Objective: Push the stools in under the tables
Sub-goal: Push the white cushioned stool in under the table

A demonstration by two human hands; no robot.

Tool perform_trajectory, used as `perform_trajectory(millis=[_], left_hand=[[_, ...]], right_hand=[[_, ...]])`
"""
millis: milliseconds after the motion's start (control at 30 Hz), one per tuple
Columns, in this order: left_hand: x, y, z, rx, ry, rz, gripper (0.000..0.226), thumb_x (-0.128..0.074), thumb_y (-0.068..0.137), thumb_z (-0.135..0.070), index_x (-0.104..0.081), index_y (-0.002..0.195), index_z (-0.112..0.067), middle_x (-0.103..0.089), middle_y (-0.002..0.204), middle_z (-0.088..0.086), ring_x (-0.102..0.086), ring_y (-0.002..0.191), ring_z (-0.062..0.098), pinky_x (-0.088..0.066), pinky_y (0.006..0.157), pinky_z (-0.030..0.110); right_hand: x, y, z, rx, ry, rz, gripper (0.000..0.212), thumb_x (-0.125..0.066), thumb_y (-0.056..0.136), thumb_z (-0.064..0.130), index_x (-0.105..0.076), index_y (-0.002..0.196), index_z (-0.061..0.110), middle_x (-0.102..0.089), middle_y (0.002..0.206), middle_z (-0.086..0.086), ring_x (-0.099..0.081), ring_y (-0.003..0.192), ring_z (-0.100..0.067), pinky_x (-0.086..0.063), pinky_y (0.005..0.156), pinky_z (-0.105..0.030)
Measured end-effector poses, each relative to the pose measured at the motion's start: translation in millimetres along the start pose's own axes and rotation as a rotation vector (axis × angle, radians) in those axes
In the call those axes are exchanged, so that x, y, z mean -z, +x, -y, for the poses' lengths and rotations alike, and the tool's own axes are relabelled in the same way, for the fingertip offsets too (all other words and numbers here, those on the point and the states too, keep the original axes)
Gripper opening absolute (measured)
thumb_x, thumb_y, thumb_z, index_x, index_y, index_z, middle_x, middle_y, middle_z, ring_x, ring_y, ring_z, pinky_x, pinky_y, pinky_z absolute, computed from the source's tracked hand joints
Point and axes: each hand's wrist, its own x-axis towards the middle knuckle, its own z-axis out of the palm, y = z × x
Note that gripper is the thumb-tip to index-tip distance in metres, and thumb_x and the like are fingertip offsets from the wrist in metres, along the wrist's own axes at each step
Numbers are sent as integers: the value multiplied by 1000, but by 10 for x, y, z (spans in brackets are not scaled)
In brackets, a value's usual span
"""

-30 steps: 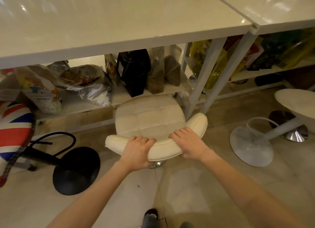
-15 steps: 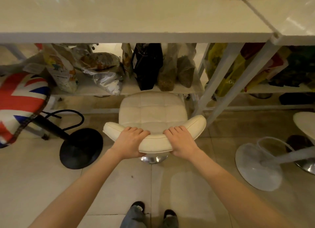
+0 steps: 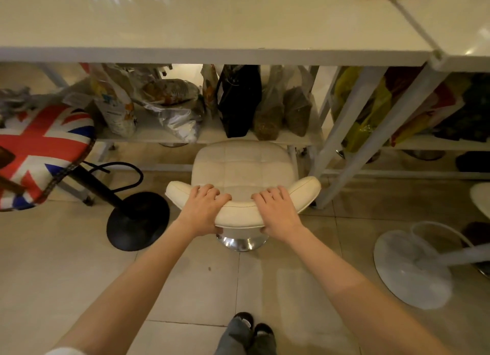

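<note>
beige floor tiles (image 3: 185,288) run under the long white table (image 3: 212,23). both hands grip the curved backrest of the cream padded stool (image 3: 242,166): left hand (image 3: 202,208) and right hand (image 3: 277,212), fingers curled over its top. its seat sits partly under the table edge, just beside the white slanted table leg (image 3: 344,142). best pushed evenly and straight, keeping the backrest's right end off that leg.

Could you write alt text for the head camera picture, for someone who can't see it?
Seen from above, a person's left hand and right hand grip the curved backrest of a cream stool in front of a white table. A flag-patterned stool stands to the left, and bags fill the shelf under the table.
</note>
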Motion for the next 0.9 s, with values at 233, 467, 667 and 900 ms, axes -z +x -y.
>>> perform_trajectory(millis=[233, 467, 667, 900], left_hand=[[146, -12, -88, 134, -60, 157, 120, -56, 46, -85, -21, 144, -24, -25, 150, 10, -12, 140, 31, -11, 112, 50], [535, 266, -447, -51, -374, -76, 137, -14, 36, -101, -6, 148, -23, -11, 157, 3, -11, 142, 22, -9, 115, 43], [740, 861, -1400, -266, -422, -91, 117, -58, 63, -78, -8, 149, -16, -14, 156, 8, -16, 142, 23, -16, 115, 40], [895, 1198, -2799, -550, -320, -155, 98, -50, 77, -71, -10, 148, -17, -17, 156, 9, -17, 142, 23, -15, 115, 40]], right_hand=[[138, -42, -17, 3, 147, 110, 122, -80, 58, 46, -3, 147, 11, -22, 153, -10, -22, 138, -25, -11, 115, -41], [498, -344, -303, -169, 375, -21, 124, -82, 57, 40, -2, 148, 15, -22, 153, -8, -21, 139, -24, -15, 113, -34], [615, -1172, -840, -484, 307, -168, 120, -79, 61, 50, -5, 149, 14, -23, 154, -7, -17, 142, -22, -9, 116, -36], [697, -2324, -1567, -770, 225, -265, 115, -76, 65, 53, -8, 148, 12, -28, 151, -8, -21, 141, -22, -15, 115, -35]])
